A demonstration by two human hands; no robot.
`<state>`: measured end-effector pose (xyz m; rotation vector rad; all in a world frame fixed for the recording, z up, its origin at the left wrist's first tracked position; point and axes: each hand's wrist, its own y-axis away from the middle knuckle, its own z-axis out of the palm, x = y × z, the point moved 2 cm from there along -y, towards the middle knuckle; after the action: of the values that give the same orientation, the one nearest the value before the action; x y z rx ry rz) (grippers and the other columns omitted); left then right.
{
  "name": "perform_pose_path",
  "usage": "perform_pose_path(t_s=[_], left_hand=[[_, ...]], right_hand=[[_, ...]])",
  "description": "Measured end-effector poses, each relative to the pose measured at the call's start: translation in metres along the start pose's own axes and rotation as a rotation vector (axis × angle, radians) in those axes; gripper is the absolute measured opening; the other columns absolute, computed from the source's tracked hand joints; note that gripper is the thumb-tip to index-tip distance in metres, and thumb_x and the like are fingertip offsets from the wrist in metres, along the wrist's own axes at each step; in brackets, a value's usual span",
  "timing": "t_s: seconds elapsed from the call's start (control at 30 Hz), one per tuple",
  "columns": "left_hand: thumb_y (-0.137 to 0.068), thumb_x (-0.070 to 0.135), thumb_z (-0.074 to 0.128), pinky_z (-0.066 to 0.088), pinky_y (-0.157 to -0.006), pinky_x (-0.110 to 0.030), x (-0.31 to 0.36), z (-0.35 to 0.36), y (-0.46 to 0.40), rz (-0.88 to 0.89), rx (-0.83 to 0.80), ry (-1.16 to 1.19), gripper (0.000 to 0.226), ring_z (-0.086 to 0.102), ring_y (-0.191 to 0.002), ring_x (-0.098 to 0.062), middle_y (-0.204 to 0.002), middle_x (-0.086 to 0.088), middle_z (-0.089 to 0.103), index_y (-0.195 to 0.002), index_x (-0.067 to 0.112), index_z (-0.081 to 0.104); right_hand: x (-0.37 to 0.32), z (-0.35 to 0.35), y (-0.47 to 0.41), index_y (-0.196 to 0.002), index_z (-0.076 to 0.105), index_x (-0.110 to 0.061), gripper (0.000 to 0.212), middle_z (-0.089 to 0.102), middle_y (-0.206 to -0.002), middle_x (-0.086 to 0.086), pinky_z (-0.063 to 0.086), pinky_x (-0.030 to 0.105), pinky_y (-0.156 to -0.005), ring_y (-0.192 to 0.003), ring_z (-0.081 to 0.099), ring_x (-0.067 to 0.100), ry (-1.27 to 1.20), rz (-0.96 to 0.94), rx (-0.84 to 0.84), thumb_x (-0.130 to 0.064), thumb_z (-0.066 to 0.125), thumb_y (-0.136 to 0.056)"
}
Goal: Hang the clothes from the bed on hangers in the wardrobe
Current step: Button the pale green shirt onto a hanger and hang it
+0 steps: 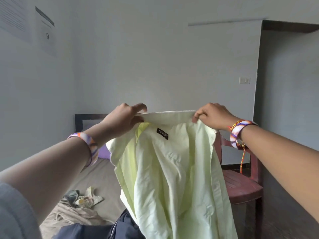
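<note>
Left hand [126, 116] and right hand [209, 114] pinch collar ends of pale green shirt [172, 169], held up over bed [103, 173]. Keep collar taut, level for hanger; wardrobe apparently out of view.

Both forearms bare from elbow to wrist. Left wrist: wide band [86, 145], white ground with orange and purple swirl print, edges slightly curled. Right wrist: matching wide band [239, 133], same white, orange and purple pattern. Right wrist also carries braided thread [242, 153] in red and yellow, knotted beside band, one loose end hanging below wrist. Grey sleeve [15, 211] visible at lower left corner, soft knit fabric, on left upper arm. No rings visible on either hand.
</note>
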<state>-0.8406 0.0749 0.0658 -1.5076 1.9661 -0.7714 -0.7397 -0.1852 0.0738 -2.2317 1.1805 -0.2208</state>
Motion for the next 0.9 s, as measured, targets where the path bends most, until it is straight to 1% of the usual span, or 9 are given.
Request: perform_pose_path(t_s=[0.17, 0.27, 0.4, 0.5, 0.6, 0.67, 0.73, 0.83, 0.9], left_hand=[[-0.093, 0.019, 0.054, 0.046, -0.057, -0.024, -0.008, 0.001, 0.018, -0.270, 0.045, 0.492, 0.025, 0.052, -0.058, -0.020, -0.078, -0.003, 0.064, -0.118, 0.021, 0.053], [-0.086, 0.018, 0.065, 0.050, -0.060, -0.022, -0.003, 0.009, 0.043, -0.060, 0.018, 0.222, 0.047, 0.058, -0.054, -0.012, -0.068, 0.004, 0.063, -0.131, 0.017, 0.049], [-0.086, 0.010, 0.061, 0.052, -0.055, -0.031, -0.010, 0.029, 0.074, 0.275, -0.091, -0.166, 0.057, 0.067, -0.065, -0.028, -0.107, -0.012, 0.064, -0.134, 0.028, 0.036], [-0.099, 0.018, 0.035, 0.050, -0.075, -0.034, -0.009, 0.024, 0.072, 0.064, -0.317, -0.310, 0.038, 0.060, -0.095, -0.029, -0.121, -0.004, 0.050, -0.135, 0.031, 0.040], [-0.098, 0.011, 0.036, 0.039, -0.066, -0.028, -0.010, 0.019, 0.056, -0.121, -0.400, -0.460, 0.037, 0.055, -0.091, -0.025, -0.110, -0.004, 0.051, -0.125, 0.029, 0.053], [-0.093, 0.003, 0.040, 0.038, -0.060, -0.025, -0.013, 0.021, 0.042, -0.327, -0.432, -0.274, 0.036, 0.055, -0.078, -0.023, -0.100, -0.006, 0.057, -0.112, 0.022, 0.063], [-0.091, 0.002, 0.046, 0.042, -0.048, -0.018, -0.008, 0.021, 0.027, -0.563, -0.534, 0.074, 0.021, 0.058, -0.057, -0.013, -0.079, -0.005, 0.063, -0.095, 0.011, 0.065], [-0.088, -0.005, 0.054, 0.043, -0.036, -0.012, 0.017, 0.016, 0.009, -0.794, -0.605, 0.537, 0.015, 0.050, -0.030, -0.003, -0.038, 0.001, 0.055, -0.077, 0.003, 0.058], [-0.089, -0.008, 0.052, 0.047, -0.039, -0.012, 0.029, 0.012, 0.002, -0.855, -0.543, 0.742, 0.011, 0.056, -0.033, -0.005, -0.038, -0.004, 0.057, -0.095, -0.009, 0.061]], right_hand=[[-0.014, 0.003, 0.001, -0.055, 0.063, -0.026, 0.043, 0.044, -0.037, -0.007, 0.035, 0.025, -0.056, -0.048, 0.040, 0.015, -0.106, 0.035, -0.095, 0.003, 0.038, -0.073], [-0.025, 0.001, 0.003, -0.062, 0.063, -0.027, 0.039, 0.060, -0.077, 0.004, 0.042, 0.030, -0.070, -0.079, 0.056, 0.027, 0.079, -0.004, -0.050, 0.002, 0.040, -0.076], [-0.031, -0.007, 0.010, -0.079, 0.066, -0.028, 0.032, 0.062, -0.111, 0.007, 0.043, 0.035, -0.082, -0.102, 0.058, 0.031, 0.333, -0.140, -0.004, -0.005, 0.043, -0.081], [-0.031, -0.004, 0.016, -0.086, 0.064, -0.023, 0.020, 0.062, -0.107, 0.003, 0.044, 0.035, -0.079, -0.100, 0.058, 0.031, 0.379, -0.205, 0.034, -0.019, 0.044, -0.086], [-0.033, 0.007, 0.020, -0.108, 0.058, -0.029, 0.024, 0.056, -0.116, 0.000, 0.037, 0.031, -0.074, -0.108, 0.055, 0.027, 0.527, -0.244, -0.088, -0.023, 0.048, -0.087], [-0.035, 0.014, 0.019, -0.127, 0.051, -0.036, 0.050, 0.052, -0.127, 0.003, 0.037, 0.030, -0.078, -0.117, 0.051, 0.026, 0.590, -0.164, -0.216, -0.008, 0.044, -0.087], [-0.037, 0.020, 0.012, -0.130, 0.054, -0.027, 0.058, 0.055, -0.125, 0.009, 0.042, 0.025, -0.078, -0.113, 0.056, 0.028, 0.399, 0.019, -0.301, 0.005, 0.040, -0.084], [-0.047, 0.022, -0.007, -0.074, 0.064, -0.001, 0.020, 0.062, -0.061, 0.008, 0.035, 0.016, -0.044, -0.056, 0.059, 0.018, -0.056, 0.175, -0.328, 0.008, 0.047, -0.077], [-0.060, 0.016, -0.011, -0.072, 0.064, 0.003, 0.016, 0.058, -0.051, 0.005, 0.028, 0.019, -0.044, -0.045, 0.049, 0.015, -0.209, 0.211, -0.312, 0.004, 0.049, -0.077]])
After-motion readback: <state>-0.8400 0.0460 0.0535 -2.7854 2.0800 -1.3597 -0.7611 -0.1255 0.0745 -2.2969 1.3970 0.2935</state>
